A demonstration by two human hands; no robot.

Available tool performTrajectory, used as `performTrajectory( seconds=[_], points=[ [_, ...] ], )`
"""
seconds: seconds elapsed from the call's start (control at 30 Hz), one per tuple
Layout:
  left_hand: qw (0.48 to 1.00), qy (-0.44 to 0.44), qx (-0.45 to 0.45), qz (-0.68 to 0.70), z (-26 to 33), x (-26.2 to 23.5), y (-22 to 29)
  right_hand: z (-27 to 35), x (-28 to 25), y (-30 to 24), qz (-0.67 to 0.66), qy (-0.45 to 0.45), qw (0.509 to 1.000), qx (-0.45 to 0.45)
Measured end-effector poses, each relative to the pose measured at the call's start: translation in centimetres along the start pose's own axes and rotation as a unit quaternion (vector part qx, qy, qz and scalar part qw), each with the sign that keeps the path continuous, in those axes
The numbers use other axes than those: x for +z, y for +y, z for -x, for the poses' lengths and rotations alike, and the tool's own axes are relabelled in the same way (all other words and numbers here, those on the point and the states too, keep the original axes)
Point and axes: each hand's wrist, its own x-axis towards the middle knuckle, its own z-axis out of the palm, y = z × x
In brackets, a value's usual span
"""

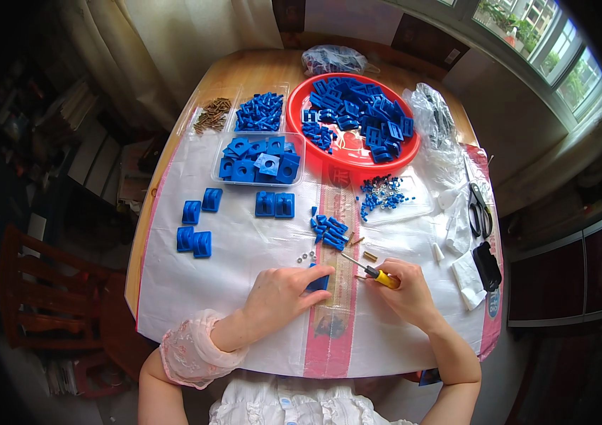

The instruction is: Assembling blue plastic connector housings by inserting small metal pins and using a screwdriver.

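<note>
My left hand (pixel 283 294) lies palm down on the white sheet, fingers closed over a blue plastic block (pixel 319 283) that shows only under the fingertips. My right hand (pixel 403 287) grips a small screwdriver (pixel 379 275) with a yellow and black handle; its thin shaft points up-left toward the block. A few small silver washers (pixel 306 256) and brass screws (pixel 369 256) lie just beyond both hands. A loose heap of small blue pieces (pixel 329 230) sits a little farther out.
A red round tray (pixel 386 159) of blue parts stands at the back. Clear trays hold blue blocks (pixel 258 164), blue clips (pixel 260 112) and brass screws (pixel 212 115). Finished blue pairs (pixel 195 241) lie at left; scissors (pixel 480 209) and plastic bags at right.
</note>
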Motion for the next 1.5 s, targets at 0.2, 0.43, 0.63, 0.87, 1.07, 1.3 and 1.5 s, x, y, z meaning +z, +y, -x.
performTrajectory(
  seconds=[0.2, 0.43, 0.63, 0.87, 1.07, 1.3, 1.5],
  points=[
    [0.998, 0.049, -0.036, 0.016, -0.7, -1.7, 1.2, 0.1, -0.2, 0.3, -0.031, 0.031, 0.999, -0.017],
    [0.991, 0.091, 0.015, -0.098, -1.6, -4.3, 0.8, 0.7, -3.2, -0.3, 0.205, 0.149, 0.967, 0.011],
    [0.966, 0.059, 0.097, -0.23, -5.5, -3.0, -0.6, 1.2, -2.6, 0.6, 0.323, 0.107, 0.94, 0.035],
    [0.956, 0.044, 0.155, -0.244, -7.3, -1.2, -1.3, 1.3, -2.6, 0.2, 0.349, 0.121, 0.929, 0.009],
    [0.965, 0.015, 0.166, -0.202, -6.5, -0.8, -0.3, 1.3, -2.2, -0.6, 0.321, 0.143, 0.936, -0.01],
    [0.974, -0.014, 0.121, -0.191, -6.2, -0.3, -0.1, 1.1, -1.6, -0.7, 0.317, 0.163, 0.933, -0.057],
    [0.976, -0.007, 0.131, -0.171, -5.7, -0.9, 1.6, 0.7, -0.8, -1.3, 0.233, 0.159, 0.93, -0.235]
  ],
)
